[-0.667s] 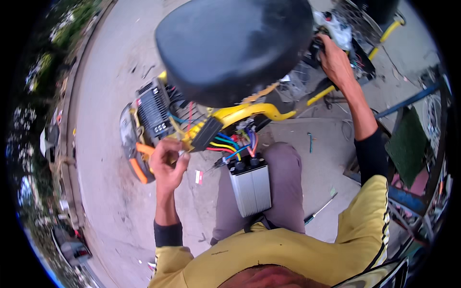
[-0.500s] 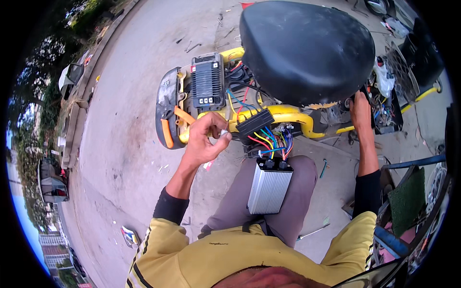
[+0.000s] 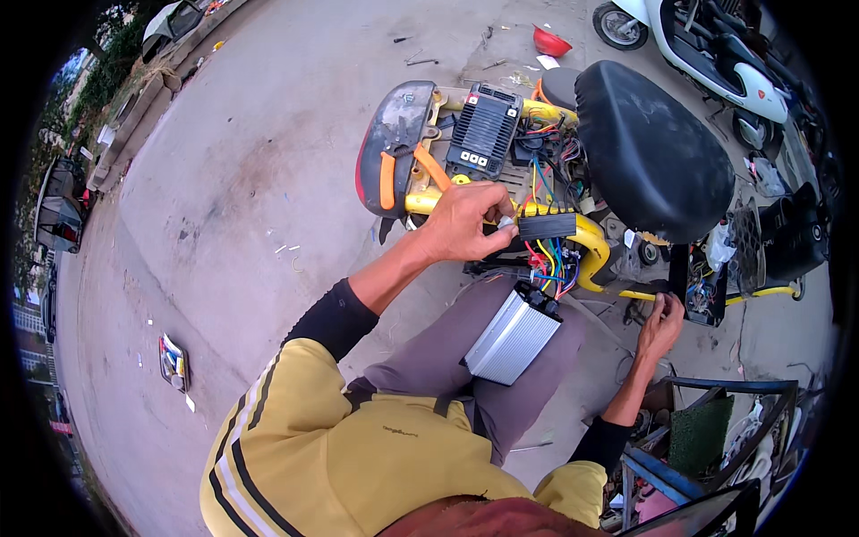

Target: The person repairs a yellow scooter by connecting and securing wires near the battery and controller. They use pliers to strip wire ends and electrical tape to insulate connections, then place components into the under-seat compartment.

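Note:
My left hand (image 3: 470, 224) pinches a small pale piece (image 3: 506, 221) beside a black finned block (image 3: 547, 225) on the yellow scooter frame (image 3: 592, 246). Wires (image 3: 548, 267) run down from there to a silver finned controller (image 3: 512, 336) lying on my thighs. A larger black finned unit (image 3: 485, 130) sits at the frame's left end, near orange grips (image 3: 431, 168). My right hand (image 3: 660, 328) has bent, closed fingertips at the frame's lower bar, below the black seat (image 3: 649, 148); what they hold is unclear. An open black box of wiring (image 3: 702, 295) is beside it.
A white scooter (image 3: 702, 58) and red bowl (image 3: 551, 43) stand at the back. A metal rack with green mat (image 3: 691, 430) is at lower right. A small tray of items (image 3: 174, 362) lies on the pavement at left. A curb (image 3: 134, 116) runs along the upper left.
The view has shifted, bringing the white scooter into sight. My right hand has moved down from under the seat to the lower bar. My left hand still pinches the pale piece.

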Available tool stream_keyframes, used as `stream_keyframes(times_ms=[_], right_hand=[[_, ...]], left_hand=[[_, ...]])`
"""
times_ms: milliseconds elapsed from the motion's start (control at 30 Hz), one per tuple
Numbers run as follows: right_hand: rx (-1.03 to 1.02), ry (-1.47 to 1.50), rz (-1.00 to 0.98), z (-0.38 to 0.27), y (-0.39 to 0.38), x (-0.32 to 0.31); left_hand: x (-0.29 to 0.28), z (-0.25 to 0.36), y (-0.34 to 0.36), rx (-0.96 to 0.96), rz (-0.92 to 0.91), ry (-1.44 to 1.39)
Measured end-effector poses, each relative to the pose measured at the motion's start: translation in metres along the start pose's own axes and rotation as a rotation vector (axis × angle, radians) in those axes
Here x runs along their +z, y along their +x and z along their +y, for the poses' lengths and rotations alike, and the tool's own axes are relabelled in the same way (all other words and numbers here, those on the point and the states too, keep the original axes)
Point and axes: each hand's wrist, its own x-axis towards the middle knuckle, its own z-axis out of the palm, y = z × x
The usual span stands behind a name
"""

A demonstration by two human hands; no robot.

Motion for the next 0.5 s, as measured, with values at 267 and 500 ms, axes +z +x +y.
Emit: stream_keyframes(times_ms=[267, 500], right_hand=[[0.374, 0.052, -0.199, 0.049, -0.251, -0.036], [0.707, 0.362, -0.127, 0.0, -0.34, -0.066]], left_hand=[[0.003, -0.003, -0.003, -0.005, 0.007, 0.04], [-0.035, 0.046, -0.02, 0.0, 0.292, 0.407]])
